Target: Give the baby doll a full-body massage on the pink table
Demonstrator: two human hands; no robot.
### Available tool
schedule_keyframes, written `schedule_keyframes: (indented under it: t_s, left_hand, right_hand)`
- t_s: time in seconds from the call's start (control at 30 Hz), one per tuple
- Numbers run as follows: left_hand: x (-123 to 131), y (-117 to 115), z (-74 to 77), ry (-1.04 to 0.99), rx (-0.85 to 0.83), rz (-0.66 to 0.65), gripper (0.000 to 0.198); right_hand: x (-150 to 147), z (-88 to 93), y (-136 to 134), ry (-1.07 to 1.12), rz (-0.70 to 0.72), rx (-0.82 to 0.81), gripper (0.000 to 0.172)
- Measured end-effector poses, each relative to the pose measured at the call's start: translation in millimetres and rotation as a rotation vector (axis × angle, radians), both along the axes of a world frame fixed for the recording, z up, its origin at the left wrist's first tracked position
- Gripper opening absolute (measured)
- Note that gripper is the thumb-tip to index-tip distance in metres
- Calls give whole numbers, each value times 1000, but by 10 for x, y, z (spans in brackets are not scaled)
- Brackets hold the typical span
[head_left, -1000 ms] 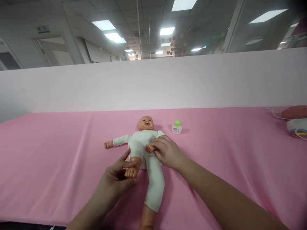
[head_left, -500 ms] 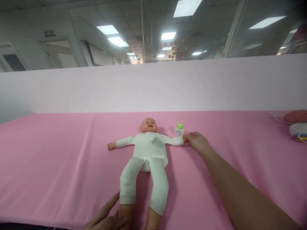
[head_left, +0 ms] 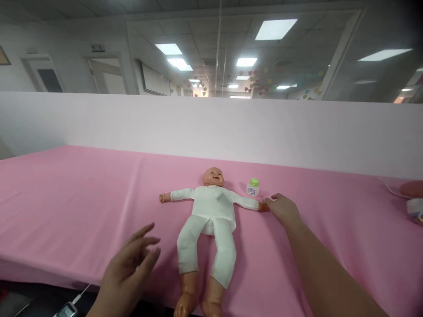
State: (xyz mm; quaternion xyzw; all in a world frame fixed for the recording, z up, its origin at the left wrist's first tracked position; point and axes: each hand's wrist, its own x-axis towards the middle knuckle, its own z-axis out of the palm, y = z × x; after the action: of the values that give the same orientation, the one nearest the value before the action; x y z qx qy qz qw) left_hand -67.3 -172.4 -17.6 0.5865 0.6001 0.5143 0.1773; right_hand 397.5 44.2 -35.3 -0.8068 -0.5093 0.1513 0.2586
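A baby doll (head_left: 214, 203) in a white top and trousers lies on its back on the pink sheet (head_left: 82, 198), arms stretched out to both sides, bare feet toward me. My right hand (head_left: 284, 210) has its thumb and fingers closed on the doll's hand at the right. To the left of the doll's legs, my left hand (head_left: 130, 262) hovers with fingers apart and slightly curled, touching nothing. Just above the doll's right-side arm stands a small clear bottle (head_left: 253, 190) with a green cap and a printed label.
A white partition (head_left: 211, 127) runs along the back of the pink surface. At the far right edge lie a flesh-coloured object (head_left: 411, 189) and a white item, both partly cut off. A small device with a screen (head_left: 67, 311) and white cable sits at the bottom left.
My left hand has come away from the doll's lower leg and risen up and to the left. The right hand stays at the doll's hand. The camera view has shifted slightly.
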Motion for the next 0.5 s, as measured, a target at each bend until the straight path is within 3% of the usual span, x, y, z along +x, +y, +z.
schedule_keyframes:
  t_s: [0.17,0.27,0.33,0.4,0.5]
  left_hand:
    - [101,610,257,-12,-2,140,28]
    - [62,1125,368,240,-126,132,34]
    - [-23,1459,420,434,-238,133,48]
    - [-133,1737,440,576,-314,130,61]
    - [-287,2010,375,587,-409,101,67]
  right_hand:
    - [-227,266,-169,30,67,139,50]
    - [-490,462,-448,79,166,199,46]
    - [-660,508,-746,71,283,269,47]
    - [-793,433,-1099,74,392,375,47]
    - [-935,98,-1591,51,584,578,48]
